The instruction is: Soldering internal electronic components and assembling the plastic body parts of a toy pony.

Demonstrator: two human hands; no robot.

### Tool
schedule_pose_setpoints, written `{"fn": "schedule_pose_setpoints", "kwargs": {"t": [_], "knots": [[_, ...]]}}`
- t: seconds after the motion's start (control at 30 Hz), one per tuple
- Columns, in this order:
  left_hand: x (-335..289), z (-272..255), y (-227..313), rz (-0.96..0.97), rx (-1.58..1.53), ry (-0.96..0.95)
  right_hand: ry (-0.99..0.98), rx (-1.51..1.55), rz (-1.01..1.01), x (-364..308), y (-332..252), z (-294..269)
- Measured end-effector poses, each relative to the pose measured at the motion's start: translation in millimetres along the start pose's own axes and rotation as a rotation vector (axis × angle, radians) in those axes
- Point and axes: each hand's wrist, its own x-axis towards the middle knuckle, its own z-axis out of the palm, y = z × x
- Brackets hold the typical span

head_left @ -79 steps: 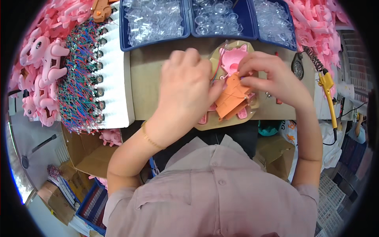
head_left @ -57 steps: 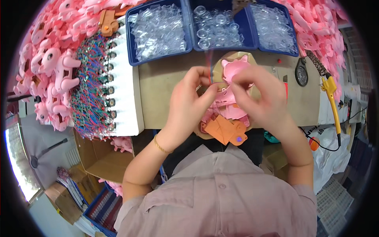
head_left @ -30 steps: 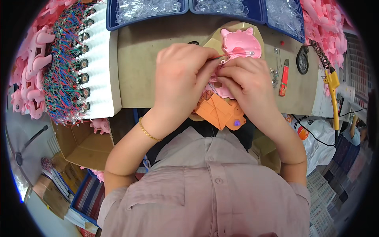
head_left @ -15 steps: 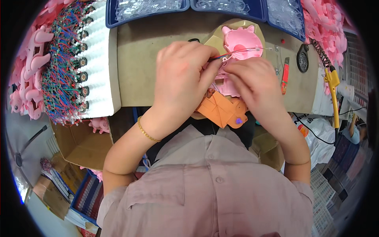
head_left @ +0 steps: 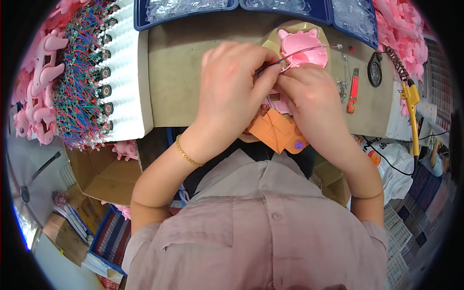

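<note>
My left hand (head_left: 232, 92) is closed in a pinch around a thin bundle of coloured wires (head_left: 307, 50). Their free end reaches right, over a pink pig-shaped plastic shell (head_left: 314, 47), and ends in a small clear tip (head_left: 339, 47). Close beside it, my right hand (head_left: 311, 94) has thumb and fingers pressed together at the shell's near edge; what they pinch is hidden. Below both hands, an orange block-like piece (head_left: 275, 131) with a purple knob (head_left: 298, 144) sits at the table's front edge, against more pink plastic (head_left: 279, 102) partly covered by my hands.
Wired round parts (head_left: 104, 91) lie on white foam (head_left: 133, 72) at left. Blue trays (head_left: 188, 18) of clear plastic pieces line the back. A red utility knife (head_left: 353, 92), a black oval object (head_left: 374, 70) and a yellow-handled tool on a coiled cord (head_left: 411, 96) are at right.
The view has shifted slightly. Both hands stay close together at the shell, and the wires' free end has risen a little relative to it.
</note>
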Motion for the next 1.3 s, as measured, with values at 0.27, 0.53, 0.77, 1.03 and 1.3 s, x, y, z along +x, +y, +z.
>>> {"fn": "schedule_pose_setpoints", "kwargs": {"t": [0.27,0.53,0.77,1.03,1.3], "knots": [[11,-25,7,-0.018,-0.081,-0.03,-0.116,-0.097,0.21,-50,-51,-24],[25,-37,4,-0.444,-0.505,-0.241,-0.155,0.208,0.186,-25,-27,-48],[-22,-35,-3,-0.177,-0.243,0.041,0.011,0.198,-0.119,-18,2,-21],[-76,-30,-19,0.355,0.224,-0.03,-0.118,0.245,-0.04,-4,3,-34],[-81,-31,-3,0.269,0.387,-0.157,-0.147,0.103,-0.095,-5,7,-36]]}}
